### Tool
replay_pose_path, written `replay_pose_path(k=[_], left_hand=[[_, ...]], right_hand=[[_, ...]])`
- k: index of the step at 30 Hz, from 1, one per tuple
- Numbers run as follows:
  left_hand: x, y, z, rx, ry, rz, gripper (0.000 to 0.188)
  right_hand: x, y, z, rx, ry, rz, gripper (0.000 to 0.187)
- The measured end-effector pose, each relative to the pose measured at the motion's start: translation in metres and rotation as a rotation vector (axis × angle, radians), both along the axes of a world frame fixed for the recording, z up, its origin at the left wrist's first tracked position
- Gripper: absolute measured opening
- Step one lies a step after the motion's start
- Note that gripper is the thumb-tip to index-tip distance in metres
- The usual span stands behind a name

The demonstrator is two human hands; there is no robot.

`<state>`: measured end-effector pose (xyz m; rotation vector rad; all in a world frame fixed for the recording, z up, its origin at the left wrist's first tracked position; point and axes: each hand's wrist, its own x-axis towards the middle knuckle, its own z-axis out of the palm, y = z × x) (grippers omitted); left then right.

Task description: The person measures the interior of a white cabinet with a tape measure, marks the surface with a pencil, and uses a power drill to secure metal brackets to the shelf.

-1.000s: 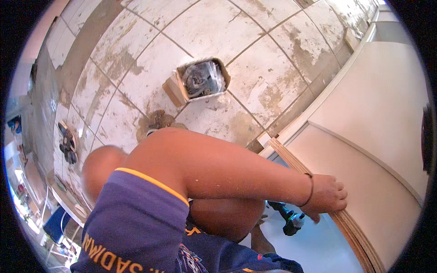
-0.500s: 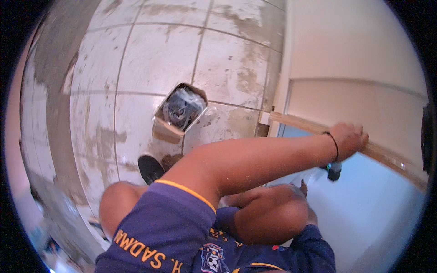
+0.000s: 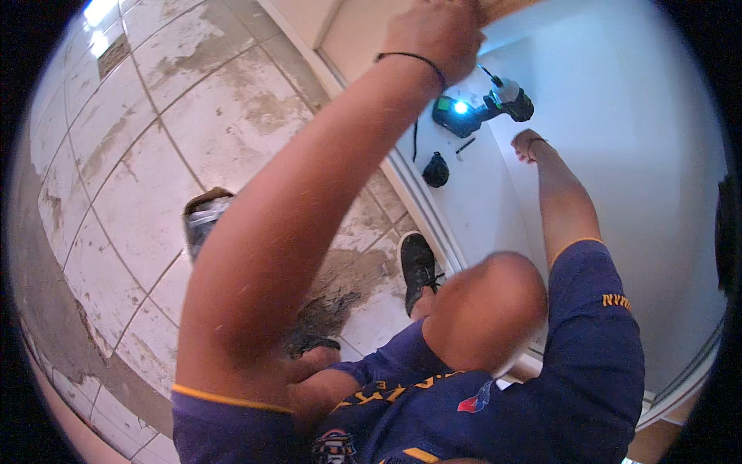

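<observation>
My left hand (image 3: 437, 37) is at the top of the view, its fingers curled round the edge of a wooden board (image 3: 506, 9). The board's far part lies beyond the picture. Inside the white cabinet, my right hand (image 3: 527, 145) is closed, and whatever its fingers hold, if anything, is hidden. Just beyond it, a dark cordless drill (image 3: 483, 114) rests on the cabinet's white bottom with its light on. A small dark rod (image 3: 465, 145) and a rounded black object (image 3: 436, 170) of unclear kind lie beside the drill.
A cardboard box (image 3: 193, 203) with plastic-wrapped contents stands on the stained tiled floor (image 3: 108, 185), partly behind my left arm. The cabinet's raised front track (image 3: 429, 209) runs between floor and interior. My shoe (image 3: 417, 263) is beside that track.
My view has swung to the right, bringing the drill and my right hand into sight inside the cabinet. My left hand stays on the wooden board, now higher in the picture.
</observation>
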<state>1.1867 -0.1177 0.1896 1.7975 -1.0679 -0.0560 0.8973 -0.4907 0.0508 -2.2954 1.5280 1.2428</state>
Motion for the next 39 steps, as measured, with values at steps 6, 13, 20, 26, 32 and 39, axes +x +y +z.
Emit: replay_pose_path(k=[6,13,20,26,32,39], left_hand=[[-0.005,0.0,-0.009,0.024,-0.368,0.077,0.03],[0.013,0.019,-0.013,0.288,-0.797,0.078,0.039],[-0.033,0.016,-0.031,0.156,-0.23,0.236,0.05],[-0.104,0.025,-0.011,0.417,0.284,-0.091,0.045],[-0.098,-0.045,0.049,0.432,-0.355,-0.38,0.022],[-0.05,-0.17,0.096,0.263,-0.978,-0.453,0.021]], right_hand=[[0.023,-0.054,-0.069,0.003,-0.01,0.18,0.011],[0.07,-0.058,-0.099,-0.104,-0.417,0.418,0.013],[0.077,-0.021,-0.114,-0.375,-1.005,0.667,0.016],[0.073,-0.019,-0.122,-0.518,-1.272,0.616,0.019],[0.076,-0.027,-0.043,-0.01,-1.802,-0.237,0.023],[0.136,0.011,0.09,0.084,-2.285,-0.32,0.023]])
